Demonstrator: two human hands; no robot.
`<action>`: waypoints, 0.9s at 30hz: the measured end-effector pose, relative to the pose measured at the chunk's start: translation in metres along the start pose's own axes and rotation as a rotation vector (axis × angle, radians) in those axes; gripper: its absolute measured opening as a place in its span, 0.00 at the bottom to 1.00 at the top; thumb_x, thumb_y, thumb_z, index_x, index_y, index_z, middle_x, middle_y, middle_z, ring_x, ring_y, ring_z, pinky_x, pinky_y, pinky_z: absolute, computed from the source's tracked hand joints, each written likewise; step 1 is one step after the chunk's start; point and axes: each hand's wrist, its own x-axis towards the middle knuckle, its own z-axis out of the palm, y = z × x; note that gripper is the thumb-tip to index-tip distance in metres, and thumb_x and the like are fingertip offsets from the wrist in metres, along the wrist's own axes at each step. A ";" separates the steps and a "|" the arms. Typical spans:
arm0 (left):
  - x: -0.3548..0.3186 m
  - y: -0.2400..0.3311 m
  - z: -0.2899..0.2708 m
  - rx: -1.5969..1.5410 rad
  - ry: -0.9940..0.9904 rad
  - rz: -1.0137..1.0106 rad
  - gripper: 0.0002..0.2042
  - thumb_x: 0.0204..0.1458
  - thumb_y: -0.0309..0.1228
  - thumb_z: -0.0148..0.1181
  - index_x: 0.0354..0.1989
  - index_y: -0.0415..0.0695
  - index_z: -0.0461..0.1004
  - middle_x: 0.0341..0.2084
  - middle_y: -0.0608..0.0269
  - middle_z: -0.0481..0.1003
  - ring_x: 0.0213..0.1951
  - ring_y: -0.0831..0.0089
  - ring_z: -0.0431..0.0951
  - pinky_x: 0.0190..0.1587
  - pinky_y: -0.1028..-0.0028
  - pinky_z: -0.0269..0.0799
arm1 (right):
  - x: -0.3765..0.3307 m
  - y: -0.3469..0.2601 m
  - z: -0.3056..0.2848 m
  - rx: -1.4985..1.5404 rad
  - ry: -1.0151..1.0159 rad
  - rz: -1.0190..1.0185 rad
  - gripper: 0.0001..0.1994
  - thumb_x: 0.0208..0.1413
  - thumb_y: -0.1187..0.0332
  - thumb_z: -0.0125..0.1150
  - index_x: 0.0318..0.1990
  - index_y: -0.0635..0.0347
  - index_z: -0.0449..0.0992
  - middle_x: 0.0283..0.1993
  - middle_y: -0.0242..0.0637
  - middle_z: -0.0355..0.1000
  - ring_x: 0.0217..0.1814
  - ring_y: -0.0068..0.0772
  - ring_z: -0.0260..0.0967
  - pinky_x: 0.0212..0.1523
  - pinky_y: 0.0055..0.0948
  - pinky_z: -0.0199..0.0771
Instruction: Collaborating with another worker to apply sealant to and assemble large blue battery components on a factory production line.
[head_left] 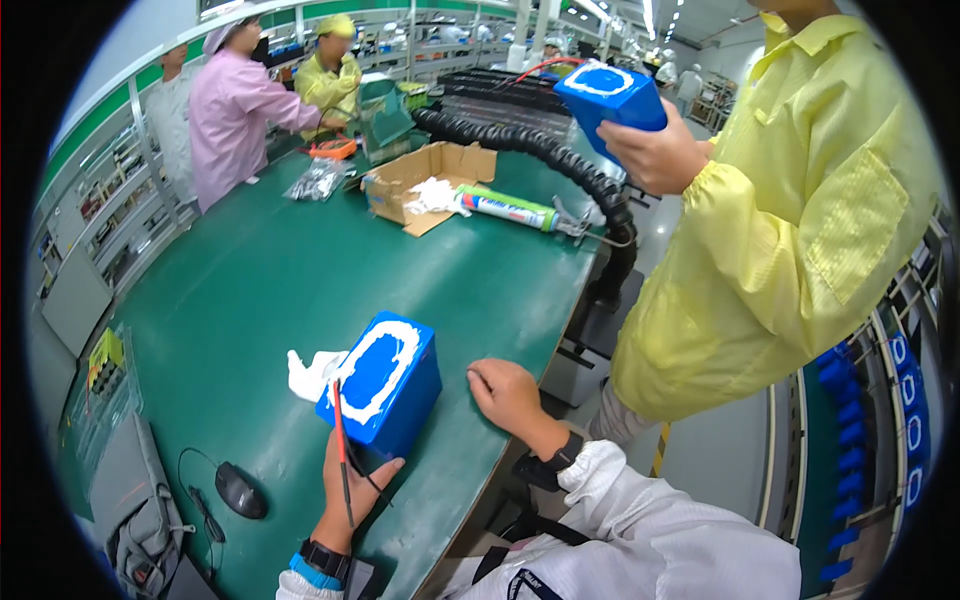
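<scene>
Head view shows the left hand (345,490) wrapped around the near end of a blue block (400,415), thumb against its side and most fingers hidden underneath or behind. The block sits toward the near right corner of the green surface (265,290); whether it rests fully there or is slightly tilted, I cannot tell. Its upper face carries 1 ring of white paste (403,370), and 1 red lead (340,420) and 1 black lead (372,483) hang down over the left hand. The right hand (508,400) lies at the right edge, fingers curled into the palm, apart from the block and pinching nothing that shows. To handle this well, I would keep the grip on bare blue sides, since a fingertip could smear the paste if it is wet. Both leads are best led away from the ring and not pulled. A white tissue (308,377) lies just beside the block, toward the surface's left edge, and should stay off the paste. The right hand could usefully steady the far end, supporting the block from 2 sides, well inside the right edge.
</scene>
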 end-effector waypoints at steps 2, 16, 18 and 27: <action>-0.003 0.000 -0.001 -0.011 -0.017 -0.063 0.44 0.38 0.33 0.80 0.65 0.36 0.60 0.53 0.51 0.72 0.55 0.63 0.72 0.59 0.65 0.67 | -0.002 0.003 -0.001 -0.014 0.019 -0.010 0.05 0.58 0.69 0.59 0.34 0.60 0.76 0.31 0.42 0.75 0.34 0.50 0.74 0.36 0.45 0.73; 0.001 0.010 -0.003 -0.053 -0.035 -0.060 0.49 0.40 0.32 0.79 0.70 0.32 0.54 0.58 0.47 0.68 0.59 0.59 0.70 0.63 0.63 0.64 | -0.001 0.003 0.004 -0.027 0.022 -0.008 0.05 0.59 0.69 0.58 0.33 0.59 0.75 0.30 0.42 0.75 0.35 0.47 0.75 0.38 0.43 0.74; 0.001 0.008 -0.002 -0.053 -0.032 -0.051 0.49 0.40 0.32 0.79 0.70 0.32 0.54 0.58 0.46 0.68 0.59 0.59 0.70 0.63 0.63 0.64 | -0.002 0.004 0.004 -0.029 0.021 -0.007 0.05 0.59 0.69 0.58 0.33 0.59 0.75 0.30 0.42 0.75 0.35 0.47 0.75 0.38 0.43 0.74; 0.001 0.007 -0.002 -0.063 -0.044 -0.065 0.46 0.41 0.32 0.78 0.68 0.33 0.55 0.58 0.50 0.68 0.58 0.62 0.68 0.62 0.65 0.63 | -0.002 0.005 0.004 -0.040 0.007 0.000 0.05 0.58 0.69 0.59 0.34 0.60 0.76 0.31 0.41 0.76 0.35 0.46 0.76 0.38 0.42 0.75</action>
